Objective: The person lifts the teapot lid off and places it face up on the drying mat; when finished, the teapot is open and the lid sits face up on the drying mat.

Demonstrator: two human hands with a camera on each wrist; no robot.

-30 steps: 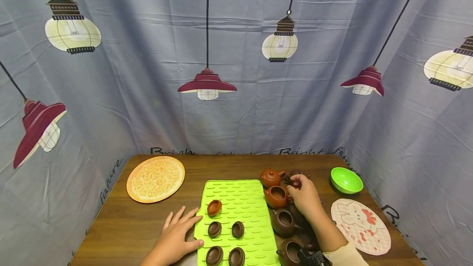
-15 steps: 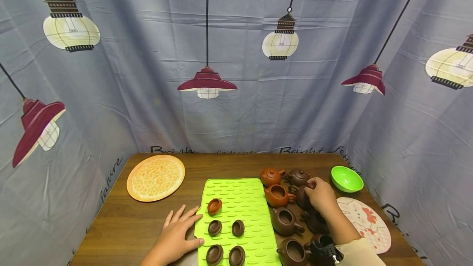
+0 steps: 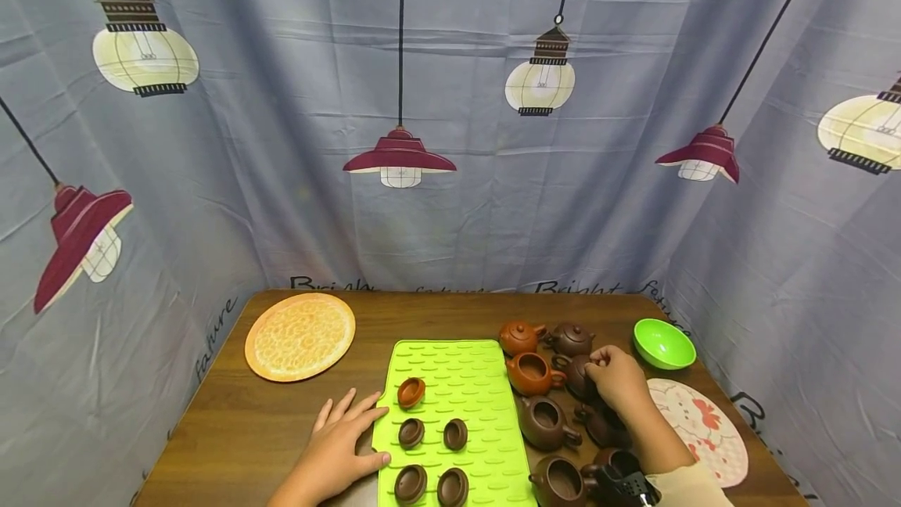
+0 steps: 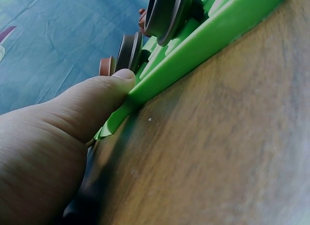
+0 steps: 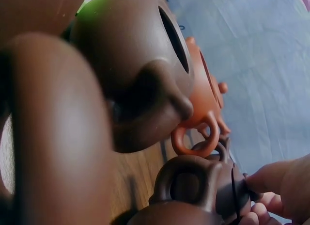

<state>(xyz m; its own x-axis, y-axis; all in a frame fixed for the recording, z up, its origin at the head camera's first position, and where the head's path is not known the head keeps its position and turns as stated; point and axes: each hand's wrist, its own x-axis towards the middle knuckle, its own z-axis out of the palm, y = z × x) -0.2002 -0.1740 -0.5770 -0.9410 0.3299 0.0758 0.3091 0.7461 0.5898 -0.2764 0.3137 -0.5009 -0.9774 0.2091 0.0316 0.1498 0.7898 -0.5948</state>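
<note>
My right hand (image 3: pixel 619 378) is at the dark brown teapot (image 3: pixel 580 376) in the second row from the back. In the right wrist view, thumb and fingers pinch the lid (image 5: pixel 240 188) at this teapot's mouth, beside its looped handle. My left hand (image 3: pixel 338 444) rests at the left edge of the lime green mat (image 3: pixel 464 366), fingers spread and thumb on the rim. On the mat lie a red-brown lid (image 3: pixel 411 393) and several dark brown lids (image 3: pixel 411 433). Behind, a lidded orange teapot (image 3: pixel 518 337) and a lidded dark teapot (image 3: pixel 571 339) stand side by side.
Lidless teapots stand along the mat's right side: an orange one (image 3: pixel 531 373) and dark ones (image 3: pixel 545 422). More dark teapots are partly hidden under my right arm. A green bowl (image 3: pixel 664 343) and a rabbit-print placemat (image 3: pixel 704 433) lie right; a round yellow placemat (image 3: pixel 299 336) lies back left.
My right hand has moved right and nearer from the back dark teapot, which now shows with its lid on, to the second-row dark teapot. My left hand stays at the mat.
</note>
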